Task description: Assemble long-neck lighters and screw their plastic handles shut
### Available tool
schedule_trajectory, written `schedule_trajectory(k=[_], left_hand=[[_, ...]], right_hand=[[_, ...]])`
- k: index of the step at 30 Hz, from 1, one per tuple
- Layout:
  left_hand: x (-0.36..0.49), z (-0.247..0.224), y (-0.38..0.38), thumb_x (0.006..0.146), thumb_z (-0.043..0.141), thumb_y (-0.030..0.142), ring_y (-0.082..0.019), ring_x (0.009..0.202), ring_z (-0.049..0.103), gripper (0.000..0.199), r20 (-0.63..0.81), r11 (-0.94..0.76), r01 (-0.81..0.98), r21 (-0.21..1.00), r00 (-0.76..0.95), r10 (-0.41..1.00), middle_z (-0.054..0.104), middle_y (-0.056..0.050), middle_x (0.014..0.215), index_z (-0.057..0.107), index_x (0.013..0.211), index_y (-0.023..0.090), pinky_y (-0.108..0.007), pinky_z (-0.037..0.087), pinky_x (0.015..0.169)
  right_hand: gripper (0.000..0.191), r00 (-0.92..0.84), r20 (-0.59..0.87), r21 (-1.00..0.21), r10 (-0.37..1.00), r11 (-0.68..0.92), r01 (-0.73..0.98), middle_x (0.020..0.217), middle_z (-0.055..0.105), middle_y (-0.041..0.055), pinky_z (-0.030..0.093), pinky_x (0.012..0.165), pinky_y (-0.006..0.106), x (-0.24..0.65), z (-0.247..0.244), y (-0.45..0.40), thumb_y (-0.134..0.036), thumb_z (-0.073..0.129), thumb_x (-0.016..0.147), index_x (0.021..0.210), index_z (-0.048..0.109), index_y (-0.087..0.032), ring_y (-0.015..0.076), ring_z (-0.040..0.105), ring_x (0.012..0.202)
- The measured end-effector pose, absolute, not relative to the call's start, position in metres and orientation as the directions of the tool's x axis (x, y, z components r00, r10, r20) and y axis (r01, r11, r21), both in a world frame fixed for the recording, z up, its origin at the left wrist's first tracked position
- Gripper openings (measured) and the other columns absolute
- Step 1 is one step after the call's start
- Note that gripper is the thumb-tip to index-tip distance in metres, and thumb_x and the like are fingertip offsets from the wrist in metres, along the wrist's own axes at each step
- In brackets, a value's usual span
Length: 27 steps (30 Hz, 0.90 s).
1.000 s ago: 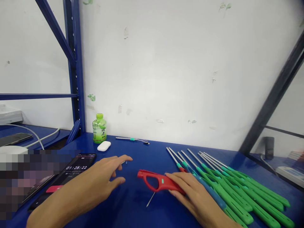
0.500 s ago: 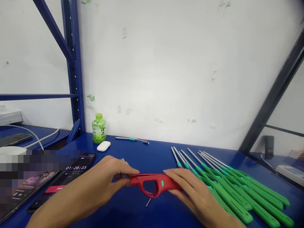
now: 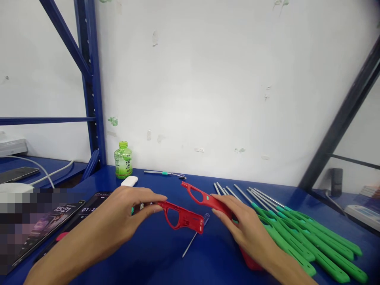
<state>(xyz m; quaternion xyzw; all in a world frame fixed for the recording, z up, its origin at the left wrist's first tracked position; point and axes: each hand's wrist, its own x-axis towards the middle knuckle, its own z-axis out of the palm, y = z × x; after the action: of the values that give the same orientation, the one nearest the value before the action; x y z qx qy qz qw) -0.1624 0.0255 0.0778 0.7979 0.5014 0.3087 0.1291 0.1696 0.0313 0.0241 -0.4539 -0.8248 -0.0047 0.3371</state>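
Note:
A red lighter casing has come apart into two pieces. My left hand (image 3: 135, 211) pinches the shorter red casing half (image 3: 190, 219) at its narrow end, beside the trigger loop, its moulded inner side facing me. A small green and silver bit shows behind those fingers, too hidden to name. My right hand (image 3: 240, 217) grips the longer red casing piece (image 3: 204, 199) with its smooth outside and small green mark showing. Its loop points up and left, and more red shows below the palm. Under the two pieces lies a screwdriver (image 3: 190, 244) with a clear handle.
Several green-handled lighters (image 3: 314, 237) with silver tubes fan out at right. A green bottle (image 3: 123, 160), a white case (image 3: 130, 181) and a thin silver rod (image 3: 160, 172) lie toward the wall. Phones (image 3: 56, 225) rest at left. Blue shelf posts (image 3: 95, 87) flank the table.
The red casing, joined between my hands before, is now split. My right hand has lifted its piece up and away, my left has tipped its half, and more of the screwdriver shows.

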Motion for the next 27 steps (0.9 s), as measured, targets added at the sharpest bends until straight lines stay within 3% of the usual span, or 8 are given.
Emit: schedule_trajectory(k=[3, 8, 14, 20, 27], left_hand=[[-0.16, 0.082, 0.028, 0.097, 0.056, 0.049, -0.027, 0.093, 0.072, 0.032, 0.323, -0.405, 0.78, 0.477, 0.273, 0.906, 0.082, 0.001, 0.107, 0.082, 0.113, 0.038, -0.036, 0.054, 0.083], [-0.162, 0.074, 0.03, 0.099, 0.051, 0.039, -0.027, 0.096, 0.072, 0.032, 0.205, -0.356, 0.859, 0.369, 0.299, 0.932, 0.082, 0.0, 0.102, 0.082, 0.101, 0.035, -0.034, 0.049, 0.08], [-0.174, 0.041, 0.027, 0.09, 0.052, 0.023, -0.023, 0.085, 0.068, 0.02, 0.027, -0.237, 0.898, 0.371, 0.244, 0.969, 0.074, -0.002, 0.091, 0.071, 0.09, 0.027, -0.032, 0.044, 0.072], [-0.173, 0.033, 0.027, 0.082, 0.056, 0.015, -0.022, 0.083, 0.067, 0.019, -0.101, -0.165, 0.925, 0.342, 0.211, 0.972, 0.071, -0.002, 0.09, 0.068, 0.091, 0.026, -0.031, 0.042, 0.068], [-0.173, 0.034, 0.025, 0.079, 0.056, 0.014, -0.022, 0.083, 0.068, 0.028, -0.096, -0.178, 0.926, 0.332, 0.221, 0.97, 0.071, 0.0, 0.09, 0.071, 0.097, 0.029, -0.029, 0.044, 0.069]], right_hand=[[0.032, -0.413, 0.429, -0.231, 0.803, 0.54, 0.809, 0.119, 0.074, 0.0089, 0.059, 0.09, 0.04, 0.171, 0.031, 0.043, -0.035, 0.053, 0.106, 0.133, 0.067, -0.025, 0.0248, 0.073, 0.103], [0.029, -0.518, 0.282, -0.011, 0.807, 0.543, 0.84, 0.107, 0.075, 0.0109, 0.058, 0.087, 0.042, 0.171, 0.033, 0.061, -0.029, 0.053, 0.106, 0.127, 0.07, -0.017, 0.0277, 0.073, 0.098], [0.036, -0.535, 0.204, 0.194, 0.82, 0.502, 0.843, 0.119, 0.076, 0.0151, 0.055, 0.094, 0.045, 0.161, 0.048, 0.078, -0.026, 0.056, 0.104, 0.137, 0.066, -0.016, 0.0322, 0.072, 0.11], [0.03, -0.592, 0.172, 0.261, 0.787, 0.543, 0.798, 0.113, 0.076, 0.015, 0.056, 0.09, 0.043, 0.122, 0.081, 0.121, -0.031, 0.054, 0.105, 0.124, 0.072, -0.016, 0.0308, 0.073, 0.105], [0.037, -0.643, 0.079, 0.34, 0.761, 0.586, 0.736, 0.132, 0.064, 0.0108, 0.059, 0.093, 0.047, 0.048, 0.073, 0.193, -0.037, 0.066, 0.101, 0.132, 0.062, -0.018, 0.0256, 0.067, 0.111]])
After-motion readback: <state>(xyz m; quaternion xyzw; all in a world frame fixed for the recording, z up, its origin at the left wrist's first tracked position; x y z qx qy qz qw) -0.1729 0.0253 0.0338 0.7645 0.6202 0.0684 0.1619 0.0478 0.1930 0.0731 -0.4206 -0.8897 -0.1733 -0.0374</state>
